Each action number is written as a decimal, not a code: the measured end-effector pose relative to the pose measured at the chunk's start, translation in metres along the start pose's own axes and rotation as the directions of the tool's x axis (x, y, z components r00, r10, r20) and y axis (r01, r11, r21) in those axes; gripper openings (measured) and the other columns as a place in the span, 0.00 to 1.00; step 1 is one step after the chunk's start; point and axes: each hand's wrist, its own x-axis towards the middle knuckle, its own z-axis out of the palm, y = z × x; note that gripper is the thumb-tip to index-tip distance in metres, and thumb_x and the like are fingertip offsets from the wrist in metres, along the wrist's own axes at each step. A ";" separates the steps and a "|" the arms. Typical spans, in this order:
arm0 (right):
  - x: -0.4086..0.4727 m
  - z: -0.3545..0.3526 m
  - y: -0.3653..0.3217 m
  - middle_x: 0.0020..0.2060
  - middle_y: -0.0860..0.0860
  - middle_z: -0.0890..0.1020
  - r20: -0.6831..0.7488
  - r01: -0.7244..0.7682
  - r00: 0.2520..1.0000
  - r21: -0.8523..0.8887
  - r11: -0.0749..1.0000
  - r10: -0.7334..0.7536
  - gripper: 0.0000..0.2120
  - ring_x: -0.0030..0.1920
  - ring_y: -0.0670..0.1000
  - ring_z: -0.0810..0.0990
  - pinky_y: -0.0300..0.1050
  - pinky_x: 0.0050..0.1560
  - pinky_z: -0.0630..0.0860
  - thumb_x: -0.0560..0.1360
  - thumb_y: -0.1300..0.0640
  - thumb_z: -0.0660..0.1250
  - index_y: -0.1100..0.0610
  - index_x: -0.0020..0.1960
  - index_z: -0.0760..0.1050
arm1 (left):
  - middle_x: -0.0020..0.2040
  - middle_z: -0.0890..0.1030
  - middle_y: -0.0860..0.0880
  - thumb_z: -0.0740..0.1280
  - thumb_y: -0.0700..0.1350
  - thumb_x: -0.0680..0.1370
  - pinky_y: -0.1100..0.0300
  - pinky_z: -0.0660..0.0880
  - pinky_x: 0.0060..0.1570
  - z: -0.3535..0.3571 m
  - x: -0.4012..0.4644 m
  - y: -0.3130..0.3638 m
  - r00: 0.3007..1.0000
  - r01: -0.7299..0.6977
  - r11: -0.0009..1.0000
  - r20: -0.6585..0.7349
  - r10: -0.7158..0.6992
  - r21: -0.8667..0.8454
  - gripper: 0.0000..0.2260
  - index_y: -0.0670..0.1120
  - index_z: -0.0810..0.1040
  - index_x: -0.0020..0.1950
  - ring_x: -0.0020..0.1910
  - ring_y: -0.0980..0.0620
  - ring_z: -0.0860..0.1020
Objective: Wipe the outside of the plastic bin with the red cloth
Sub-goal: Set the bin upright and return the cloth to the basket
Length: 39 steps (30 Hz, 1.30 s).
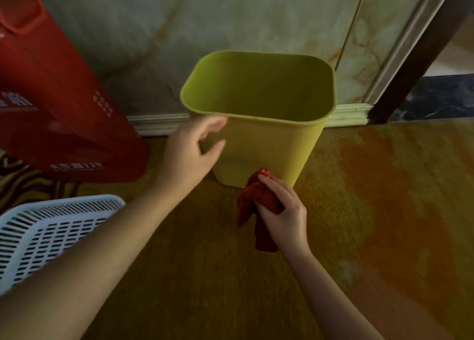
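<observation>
Head view: right hand (284, 209) grips the red cloth (254, 198) against the plastic bin (269, 144) low near side; left hand (192, 150) spread wide beside its left wall.

We see the bin (259, 124) upright on the floor (372, 211) before the wall (230, 19). A bag (59, 114) stands left; a basket (51, 227) nearer; the cloth (254, 206) seemingly touches the bin's base.
</observation>
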 end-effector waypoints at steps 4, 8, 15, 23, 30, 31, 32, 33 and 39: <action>0.001 0.005 -0.011 0.60 0.42 0.77 0.082 -0.174 0.983 0.157 0.972 0.162 0.23 0.61 0.37 0.72 0.33 0.62 0.69 0.69 0.60 0.72 0.43 0.61 0.74 | 0.51 0.78 0.59 0.66 0.42 0.74 0.71 0.73 0.51 0.008 -0.070 -0.041 0.859 0.475 0.864 0.301 -0.413 -0.168 0.13 0.56 0.74 0.55 0.49 0.71 0.76; -0.001 0.011 -0.018 0.57 0.38 0.77 0.124 -0.232 0.970 0.239 0.943 0.208 0.23 0.58 0.32 0.73 0.24 0.54 0.69 0.69 0.62 0.72 0.42 0.59 0.75 | 0.66 0.72 0.53 0.67 0.53 0.71 0.66 0.70 0.58 0.024 -0.097 -0.053 0.717 0.674 0.685 0.469 -0.516 -0.277 0.23 0.58 0.67 0.65 0.65 0.56 0.70; -0.001 0.020 -0.036 0.56 0.36 0.79 0.186 -0.267 0.959 0.328 0.906 0.215 0.21 0.58 0.36 0.76 0.37 0.60 0.74 0.69 0.62 0.72 0.44 0.59 0.78 | 0.62 0.77 0.48 0.73 0.49 0.64 0.38 0.70 0.56 0.054 -0.116 -0.057 0.465 0.817 -0.104 0.754 -0.465 -0.568 0.30 0.59 0.69 0.64 0.60 0.46 0.75; 0.021 0.023 -0.050 0.56 0.35 0.76 0.298 -0.166 0.949 0.184 0.969 0.106 0.24 0.58 0.32 0.73 0.30 0.59 0.70 0.68 0.61 0.73 0.43 0.60 0.75 | 0.44 0.83 0.51 0.71 0.39 0.68 0.54 0.77 0.48 0.012 -0.089 -0.066 0.600 0.753 0.300 0.425 -0.678 -0.586 0.15 0.46 0.78 0.55 0.45 0.53 0.80; 0.048 0.048 -0.083 0.58 0.39 0.77 0.519 -0.055 0.855 0.049 0.997 0.021 0.26 0.59 0.37 0.73 0.28 0.60 0.66 0.67 0.57 0.74 0.32 0.56 0.71 | 0.39 0.80 0.54 0.72 0.39 0.68 0.68 0.75 0.31 -0.090 -0.058 -0.080 0.718 0.685 0.591 0.257 -0.647 -0.425 0.11 0.54 0.78 0.44 0.35 0.61 0.79; 0.052 0.056 -0.092 0.58 0.40 0.77 0.546 -0.032 0.838 0.039 0.999 0.005 0.26 0.60 0.38 0.73 0.27 0.59 0.65 0.66 0.56 0.75 0.32 0.56 0.71 | 0.39 0.81 0.54 0.72 0.39 0.69 0.67 0.76 0.33 -0.107 -0.056 -0.081 0.722 0.685 0.612 0.254 -0.644 -0.395 0.11 0.53 0.79 0.46 0.35 0.60 0.79; 0.056 0.064 -0.101 0.58 0.41 0.77 0.565 0.009 0.825 0.029 1.000 -0.024 0.26 0.60 0.39 0.73 0.24 0.57 0.64 0.66 0.56 0.75 0.34 0.56 0.72 | 0.38 0.81 0.54 0.71 0.38 0.69 0.64 0.76 0.37 -0.126 -0.055 -0.083 0.727 0.682 0.630 0.249 -0.640 -0.371 0.12 0.52 0.79 0.48 0.35 0.59 0.79; 0.060 0.074 -0.111 0.57 0.42 0.77 0.573 0.068 0.817 0.021 0.997 -0.067 0.25 0.59 0.40 0.74 0.23 0.57 0.64 0.66 0.57 0.75 0.37 0.57 0.74 | 0.36 0.82 0.55 0.71 0.38 0.69 0.62 0.77 0.38 -0.145 -0.055 -0.086 0.731 0.679 0.643 0.240 -0.639 -0.356 0.12 0.51 0.80 0.49 0.35 0.58 0.80; 0.072 0.159 -0.174 0.50 0.45 0.80 0.572 0.261 0.779 0.077 0.962 -0.257 0.19 0.55 0.45 0.78 0.38 0.59 0.70 0.64 0.63 0.75 0.50 0.53 0.80 | 0.49 0.82 0.44 0.69 0.37 0.70 0.52 0.77 0.52 -0.238 -0.084 -0.123 0.686 0.695 0.586 0.142 -0.713 -0.416 0.15 0.45 0.78 0.56 0.47 0.49 0.81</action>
